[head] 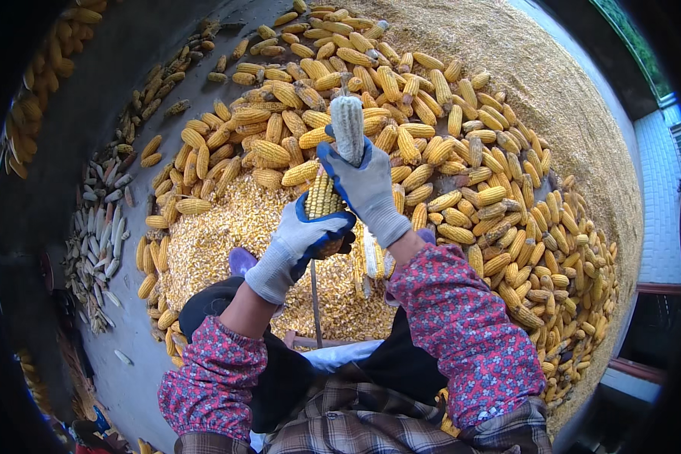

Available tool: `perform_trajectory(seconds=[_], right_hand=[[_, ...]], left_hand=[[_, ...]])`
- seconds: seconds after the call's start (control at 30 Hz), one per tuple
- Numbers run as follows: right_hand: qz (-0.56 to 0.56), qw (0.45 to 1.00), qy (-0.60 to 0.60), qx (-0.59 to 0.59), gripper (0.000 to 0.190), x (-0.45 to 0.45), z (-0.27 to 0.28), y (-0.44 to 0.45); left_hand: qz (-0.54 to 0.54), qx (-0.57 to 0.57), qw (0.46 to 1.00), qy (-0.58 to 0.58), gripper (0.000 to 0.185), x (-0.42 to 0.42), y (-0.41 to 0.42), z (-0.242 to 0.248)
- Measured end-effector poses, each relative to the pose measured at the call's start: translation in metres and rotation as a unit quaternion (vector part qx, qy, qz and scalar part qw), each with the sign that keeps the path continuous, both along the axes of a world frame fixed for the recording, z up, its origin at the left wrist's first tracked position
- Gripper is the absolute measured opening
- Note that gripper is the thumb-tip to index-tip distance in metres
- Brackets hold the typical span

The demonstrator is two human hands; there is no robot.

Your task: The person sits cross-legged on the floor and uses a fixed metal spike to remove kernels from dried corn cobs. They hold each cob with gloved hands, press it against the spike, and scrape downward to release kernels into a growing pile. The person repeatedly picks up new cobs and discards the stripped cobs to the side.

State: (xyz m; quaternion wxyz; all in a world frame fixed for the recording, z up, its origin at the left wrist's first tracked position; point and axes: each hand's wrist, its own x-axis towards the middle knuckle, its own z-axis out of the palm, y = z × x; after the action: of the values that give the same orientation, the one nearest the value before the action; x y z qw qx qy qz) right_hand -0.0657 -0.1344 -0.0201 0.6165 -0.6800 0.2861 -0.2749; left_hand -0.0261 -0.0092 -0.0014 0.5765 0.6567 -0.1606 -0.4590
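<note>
My left hand (298, 235), in a grey work glove with blue-coated fingers, grips a yellow corn ear (322, 197) that points away from me. In my right hand (369, 184), gloved alike, is a bare whitish corn cob (347, 122), held nearly upright in the picture. The cob's lower end is close to the ear's top; whether they touch is hidden by my right fingers. Loose corn kernels (221, 249) lie heaped below my hands and between my legs. A partly stripped cob (370, 255) lies under my right wrist.
Many unshelled corn ears (272, 150) lie ahead and to the right. Stripped cobs (99, 238) are piled left on the concrete floor (130, 363). A wide bed of kernels (550, 74) spreads at upper right. A thin rod (315, 306) stands between my knees.
</note>
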Motion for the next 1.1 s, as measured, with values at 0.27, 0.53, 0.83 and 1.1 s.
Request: perform_trajectory(seconds=[0.27,0.53,0.83,1.1], right_hand=[[-0.025,0.979,-0.077,0.189,0.036,0.004,0.008,0.001],[0.035,0.949,-0.051,0.311,0.036,-0.001,0.022,-0.016],[0.046,0.995,0.031,0.083,0.029,0.006,0.01,-0.011],[0.159,0.971,-0.047,0.175,0.028,-0.022,0.015,-0.055]], left_hand=[[0.025,0.019,0.936,-0.35,0.057,-0.015,0.0,-0.015],[-0.004,0.002,0.97,-0.241,0.057,0.003,0.005,-0.005],[-0.031,0.016,0.981,-0.19,0.054,0.002,0.005,-0.006],[-0.007,-0.091,0.994,-0.062,0.082,0.021,0.015,0.016]])
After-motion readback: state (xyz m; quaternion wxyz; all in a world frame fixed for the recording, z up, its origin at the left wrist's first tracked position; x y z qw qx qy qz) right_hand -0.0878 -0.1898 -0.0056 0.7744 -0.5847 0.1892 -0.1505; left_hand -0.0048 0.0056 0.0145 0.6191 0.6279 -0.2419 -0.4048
